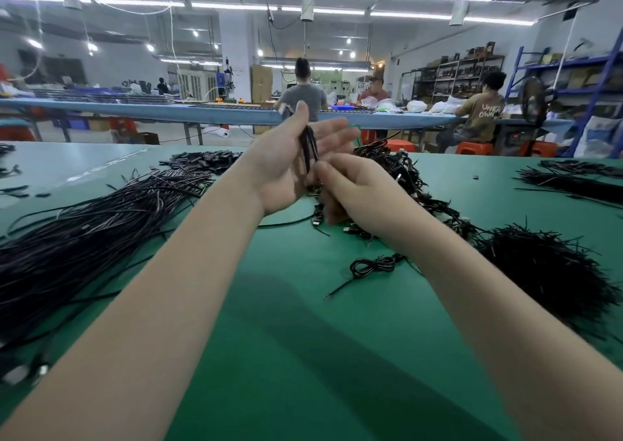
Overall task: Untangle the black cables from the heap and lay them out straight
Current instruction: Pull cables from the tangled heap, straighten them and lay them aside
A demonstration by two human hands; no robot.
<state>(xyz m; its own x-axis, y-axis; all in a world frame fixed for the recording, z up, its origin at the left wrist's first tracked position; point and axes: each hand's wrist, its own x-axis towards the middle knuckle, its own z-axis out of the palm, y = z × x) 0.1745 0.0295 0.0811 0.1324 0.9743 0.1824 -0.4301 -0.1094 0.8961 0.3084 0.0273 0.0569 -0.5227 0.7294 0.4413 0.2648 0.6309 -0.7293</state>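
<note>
My left hand (286, 167) is raised above the green table (286, 306), palm up, with a folded black cable (308, 151) lying between thumb and fingers. My right hand (350, 188) is just below it and pinches the lower end of that same cable. Behind my hands lies the tangled heap of black cables (408, 184). A wide spread of straight black cables (94, 228) lies on the left. One small coiled cable (371, 267) rests alone on the table in front of my right forearm.
A dense pile of short black ties (546, 268) sits at the right, with more bundles (580, 181) at the far right and small black pieces (202, 159) at the back. Three people work at a blue bench (209, 113) beyond the table.
</note>
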